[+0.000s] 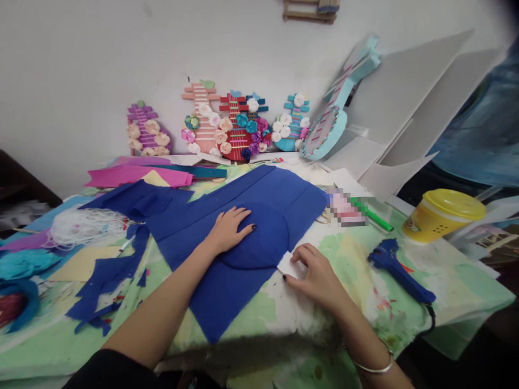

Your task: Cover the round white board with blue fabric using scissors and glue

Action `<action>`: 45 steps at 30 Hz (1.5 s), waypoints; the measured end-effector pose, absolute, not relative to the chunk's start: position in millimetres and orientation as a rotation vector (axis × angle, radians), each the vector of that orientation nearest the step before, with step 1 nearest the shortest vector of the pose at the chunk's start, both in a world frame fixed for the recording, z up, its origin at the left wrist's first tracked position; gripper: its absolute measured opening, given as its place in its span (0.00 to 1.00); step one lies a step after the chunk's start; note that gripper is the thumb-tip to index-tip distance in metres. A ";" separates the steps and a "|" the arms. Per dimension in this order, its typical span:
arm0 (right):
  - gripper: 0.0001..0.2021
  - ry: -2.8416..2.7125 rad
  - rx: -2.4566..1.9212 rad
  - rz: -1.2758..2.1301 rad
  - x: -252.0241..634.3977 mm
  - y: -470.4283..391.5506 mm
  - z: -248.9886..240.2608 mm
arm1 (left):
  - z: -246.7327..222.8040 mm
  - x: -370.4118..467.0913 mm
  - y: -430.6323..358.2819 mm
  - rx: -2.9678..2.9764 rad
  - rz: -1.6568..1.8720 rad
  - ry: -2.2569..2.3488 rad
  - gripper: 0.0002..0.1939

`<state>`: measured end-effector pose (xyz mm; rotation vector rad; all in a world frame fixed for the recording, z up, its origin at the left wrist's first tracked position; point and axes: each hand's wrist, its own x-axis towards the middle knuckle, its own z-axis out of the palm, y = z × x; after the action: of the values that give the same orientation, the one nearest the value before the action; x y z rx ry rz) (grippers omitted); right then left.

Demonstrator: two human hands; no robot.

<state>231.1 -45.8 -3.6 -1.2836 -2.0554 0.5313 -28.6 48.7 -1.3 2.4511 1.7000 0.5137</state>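
A dark blue sheet (242, 186), paper or cloth, lies across the middle of the table. On it rests a round blue piece (261, 240) of the same colour. My left hand (230, 230) is spread flat on the round piece's left part, holding nothing. At its lower right edge, my right hand (312, 272) pinches a small white flat piece (292, 266). That white piece touches the blue rim; its far end is hidden by my fingers.
A blue glue gun (400, 271) lies at right, before a yellow lidded tub (445, 212). Blue scraps (102, 284) and white string (86, 226) lie at left. Several flower-decorated model instruments (235, 127) lean on the wall. A light-blue one (341, 105) leans beside white boards (410, 96).
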 end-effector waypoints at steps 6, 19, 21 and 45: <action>0.07 -2.058 -1.306 0.515 232.1 -43.4 -4.9 | -0.3 -26.8 47.5 2.456 0.512 1.703 0.29; 0.25 -2.447 -1.174 0.235 228.7 -46.0 -7.0 | 2.9 -26.0 44.7 2.497 0.523 1.720 0.28; 0.24 -2.446 -1.184 0.223 228.7 -45.5 -8.1 | 4.8 -32.5 47.7 2.492 0.508 1.754 0.27; 0.24 -2.484 -1.214 0.164 229.5 -39.6 -16.4 | 7.5 -94.2 84.4 2.371 0.058 2.354 0.18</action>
<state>229.5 -39.6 -16.4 -1.2138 -2.4839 0.1636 -94.2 84.4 7.5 2.3712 2.3539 0.0579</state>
